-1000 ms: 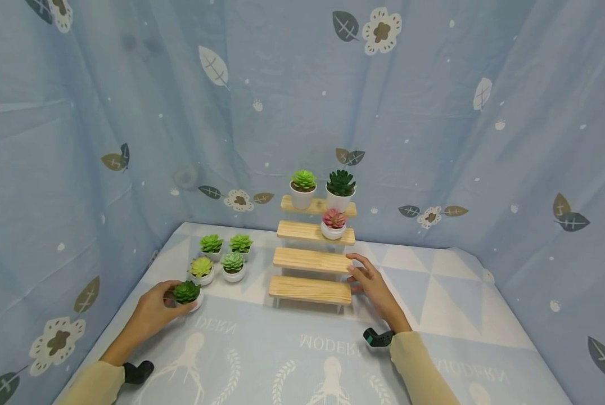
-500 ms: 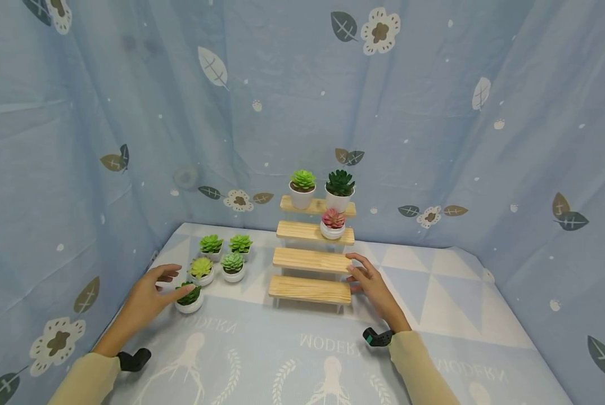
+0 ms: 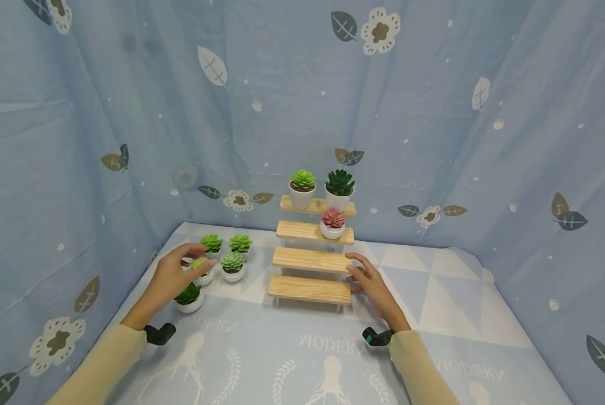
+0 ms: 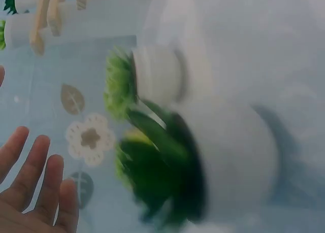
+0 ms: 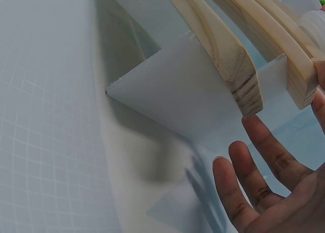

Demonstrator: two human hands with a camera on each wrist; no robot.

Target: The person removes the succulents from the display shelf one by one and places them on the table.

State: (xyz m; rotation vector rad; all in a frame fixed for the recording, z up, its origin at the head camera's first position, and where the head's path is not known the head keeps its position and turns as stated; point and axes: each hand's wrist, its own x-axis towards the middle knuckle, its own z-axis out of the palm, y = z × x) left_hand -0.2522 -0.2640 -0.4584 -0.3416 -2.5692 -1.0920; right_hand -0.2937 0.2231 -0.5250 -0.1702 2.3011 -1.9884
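My left hand hovers over a yellow-green potted succulent, thumb and fingers spread around its top; the head view shows no firm hold. Just below the wrist side sits a dark green succulent in a round white pot, also large and blurred in the left wrist view. My right hand holds the right end of a four-step wooden stand, thumb and forefinger at the second board from the bottom. In the right wrist view, another fingertip touches the lowest board's end.
More green succulents stand close behind and beside the left hand. On the stand's top board are two white-potted plants; a pink succulent sits one board lower. A blue patterned curtain encloses the table.
My left hand let go of the dark green succulent, drew back, then moved up and right to the yellow-green one. My right hand stays at the stand.
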